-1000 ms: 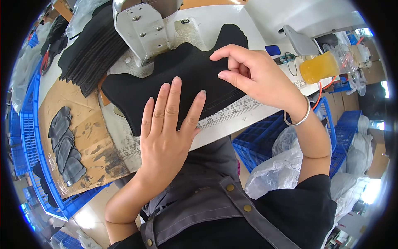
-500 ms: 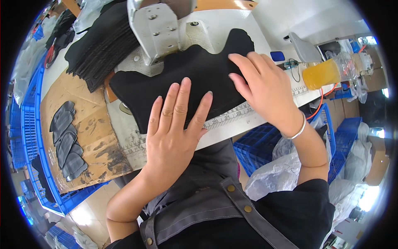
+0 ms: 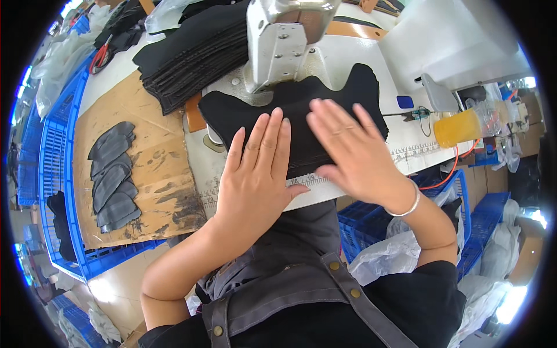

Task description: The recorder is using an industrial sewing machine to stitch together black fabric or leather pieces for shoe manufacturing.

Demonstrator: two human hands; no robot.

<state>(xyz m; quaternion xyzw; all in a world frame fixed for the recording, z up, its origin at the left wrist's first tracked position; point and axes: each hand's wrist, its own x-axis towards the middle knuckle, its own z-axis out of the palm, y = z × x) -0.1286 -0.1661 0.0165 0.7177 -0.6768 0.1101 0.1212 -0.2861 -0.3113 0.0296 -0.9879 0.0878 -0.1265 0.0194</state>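
Black panel, two flat hands

Fingers first. On my remote feed the left hand [image 3: 253, 180] lies on the black panel [image 3: 304, 148], its fingers [image 3: 267, 139] straight and slightly apart, thumb out to the side near the panel's near edge. Right hand [image 3: 357, 159]: spread out as well, slightly blurred, fingers over the panel's right half. Neither grips anything. I cannot tell how hard either one presses. A silver bracelet [image 3: 409, 200] circles the right wrist.

Panel position: flat on the white worktop [image 3: 400, 136], wavy edge facing away from the person, just in front of the pale metal machine column [image 3: 284, 58]. A graduated scale [image 3: 412, 153] runs along the near edge.

Further out, left: I log a stack of black pieces [image 3: 197, 55], then a stained cardboard sheet [image 3: 165, 145] bearing overlapping dark grey pieces [image 3: 113, 180]; a blue crate [image 3: 64, 145] stands beside it. Right: a container of yellow material [image 3: 455, 129]. Below the worktop on that side, another blue crate [image 3: 360, 223] and clear plastic [image 3: 389, 255].
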